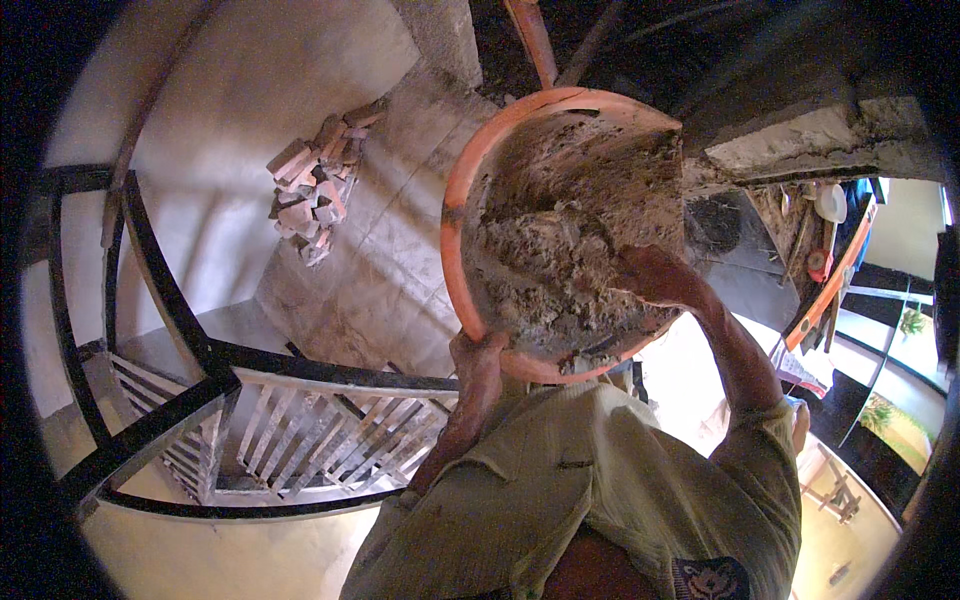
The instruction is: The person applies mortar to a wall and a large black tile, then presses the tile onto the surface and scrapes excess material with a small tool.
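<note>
An orange pan [458, 190] with one straight-cut side is tilted in front of my body. Greyish-brown, crumbly, damp-looking material like mortar or earth [560, 240] coats its inside and lies heaped toward its lower part. At the pan's near left rim, my left hand [478, 362] is closed on the edge. My right hand [660, 277] reaches into the pan from the right and touches the heap; its fingers bend down against the material, and their tips are hidden.
Broken bricks [315, 190] lie piled by the wall at left. A dark-framed railing [330, 368] with slatted panels runs along the near left. Beyond the pan, orange legs or poles [533, 40] stand in shadow. A rough ledge [810, 140] juts out at right, with hanging tools below.
</note>
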The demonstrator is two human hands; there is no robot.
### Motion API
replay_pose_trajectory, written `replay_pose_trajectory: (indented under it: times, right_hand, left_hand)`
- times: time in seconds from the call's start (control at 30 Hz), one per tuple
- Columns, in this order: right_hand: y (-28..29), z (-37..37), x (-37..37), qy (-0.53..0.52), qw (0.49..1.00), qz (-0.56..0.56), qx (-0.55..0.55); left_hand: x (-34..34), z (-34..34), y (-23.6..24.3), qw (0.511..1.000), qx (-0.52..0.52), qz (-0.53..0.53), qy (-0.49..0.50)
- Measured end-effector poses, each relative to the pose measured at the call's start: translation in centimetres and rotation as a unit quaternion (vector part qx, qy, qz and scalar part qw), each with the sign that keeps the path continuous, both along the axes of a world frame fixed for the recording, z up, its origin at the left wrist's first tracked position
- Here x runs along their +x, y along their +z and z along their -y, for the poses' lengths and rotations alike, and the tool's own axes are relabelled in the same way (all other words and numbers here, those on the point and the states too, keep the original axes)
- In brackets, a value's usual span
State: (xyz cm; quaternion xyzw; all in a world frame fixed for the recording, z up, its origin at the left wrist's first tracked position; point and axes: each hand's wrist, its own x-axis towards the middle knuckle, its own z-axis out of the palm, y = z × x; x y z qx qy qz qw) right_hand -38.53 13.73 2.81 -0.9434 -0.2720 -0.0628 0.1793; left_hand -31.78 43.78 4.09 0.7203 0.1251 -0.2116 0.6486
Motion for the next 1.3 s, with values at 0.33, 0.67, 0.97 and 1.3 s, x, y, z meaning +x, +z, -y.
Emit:
replay_pose_trajectory:
  times: [0.33, 0.67, 0.97, 1.3]
  right_hand:
    - [-3.6, 2.4, -0.9, -0.1, 0.993, 0.013, -0.063]
    - [5.2, -3.4, -1.1, -0.418, 0.888, -0.185, -0.049]
    - [0.3, -1.7, -0.6, -0.422, 0.885, 0.044, -0.191]
    - [0.3, -5.0, -0.8, -0.304, 0.918, 0.001, -0.254]
  left_hand:
    - [0.4, 0.6, 0.1, 0.999, -0.005, -0.041, -0.012]
    - [0.4, 0.5, -1.4, 0.999, 0.001, -0.047, -0.008]
    - [0.7, 1.6, -0.7, 0.999, -0.043, -0.004, -0.025]
    - [1.5, 2.0, -0.1, 0.999, -0.013, -0.044, 0.002]
